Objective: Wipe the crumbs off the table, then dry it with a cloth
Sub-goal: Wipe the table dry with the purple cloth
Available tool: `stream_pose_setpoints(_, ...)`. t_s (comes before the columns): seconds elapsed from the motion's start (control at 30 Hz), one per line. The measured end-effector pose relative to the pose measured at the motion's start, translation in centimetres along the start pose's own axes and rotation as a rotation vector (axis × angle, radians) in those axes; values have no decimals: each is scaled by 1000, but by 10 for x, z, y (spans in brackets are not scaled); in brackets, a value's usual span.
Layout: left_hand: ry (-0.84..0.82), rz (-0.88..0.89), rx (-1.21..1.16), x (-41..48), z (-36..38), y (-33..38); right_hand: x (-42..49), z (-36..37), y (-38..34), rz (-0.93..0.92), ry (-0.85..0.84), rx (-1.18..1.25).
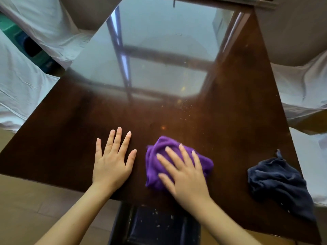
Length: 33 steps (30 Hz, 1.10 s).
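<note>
I see my right hand [185, 175] spread flat, pressing the purple cloth [169, 156]; my left hand [112, 162] lies splayed on the table [53, 138] beside it. A navy cloth [279, 186] sits right; crumbs [187, 110] scatter beyond.

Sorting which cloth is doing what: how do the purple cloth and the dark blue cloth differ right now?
The purple cloth lies under the right hand, near the table's front middle; the dark blue cloth lies untouched at the right edge. Purple is vivid, blue nearly black. Both are crumpled.
</note>
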<state>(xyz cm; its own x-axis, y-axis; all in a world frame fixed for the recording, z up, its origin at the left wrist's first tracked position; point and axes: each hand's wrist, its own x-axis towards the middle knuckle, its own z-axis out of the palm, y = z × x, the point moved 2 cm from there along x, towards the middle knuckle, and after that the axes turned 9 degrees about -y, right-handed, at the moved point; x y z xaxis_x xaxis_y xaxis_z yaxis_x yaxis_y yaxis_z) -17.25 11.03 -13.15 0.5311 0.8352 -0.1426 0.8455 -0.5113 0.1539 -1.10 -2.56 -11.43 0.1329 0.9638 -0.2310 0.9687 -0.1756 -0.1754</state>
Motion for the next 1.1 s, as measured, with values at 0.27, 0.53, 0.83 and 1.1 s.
stream_pose_setpoints(0.27, -2, 1, 38, -1, 1, 0, 151, -49, 84, 157, 45, 46)
stream_pose_setpoints(0.53, 4, 7, 51, 0, 3, -1, 225, -80, 145, 239, 36, 40)
stream_pose_setpoints(0.83, -7, 2, 58, -1, 2, 0, 166, -66, 174, 330, 118, 94)
stream_pose_setpoints(1.1, -24, -20, 56, -1, -1, 1, 35, -21, 94, 328, 138, 125)
